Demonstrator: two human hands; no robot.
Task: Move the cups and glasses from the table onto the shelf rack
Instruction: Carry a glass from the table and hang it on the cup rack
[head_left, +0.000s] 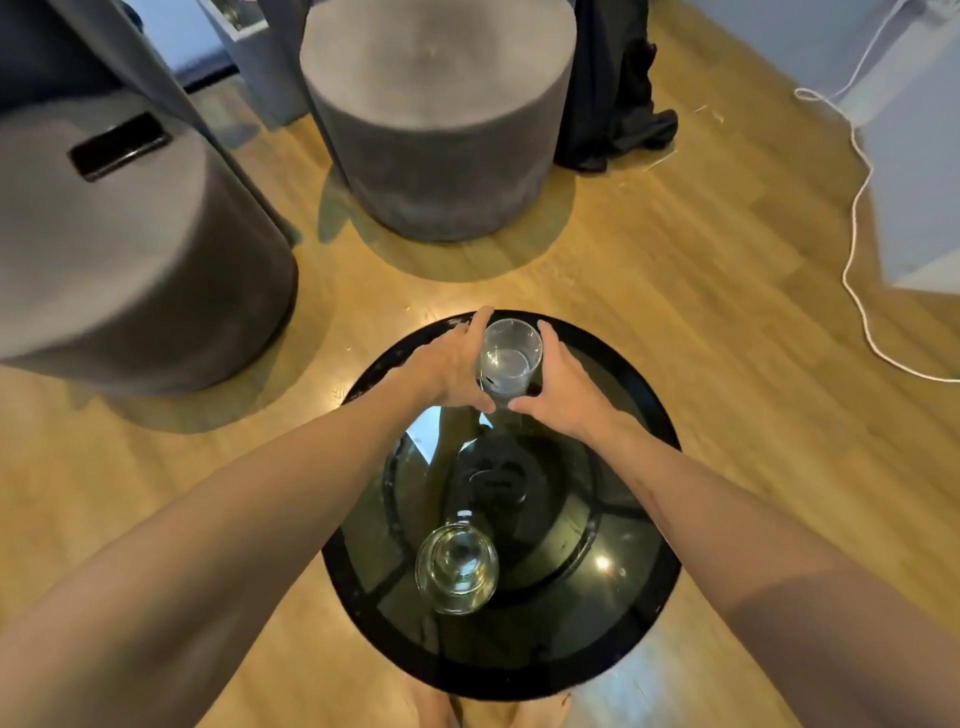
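I find both hands, left hand (451, 364) and right hand (563, 387), clamped around the tumbler (509, 358) at the tabletop (631, 571) far edge; I advise a level, vertical lift, clear of the wine glass (457, 569).

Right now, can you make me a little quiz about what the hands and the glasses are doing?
1. True or false: both hands hold the tall glass.
2. Which glass stands nearer the person on the round table? A) the tall glass B) the round glass
3. Fill in: a dark phone lies on top of a grey ____.

Key: 1 true: the left hand and right hand curl round its sides. 2 B. 3 stool.
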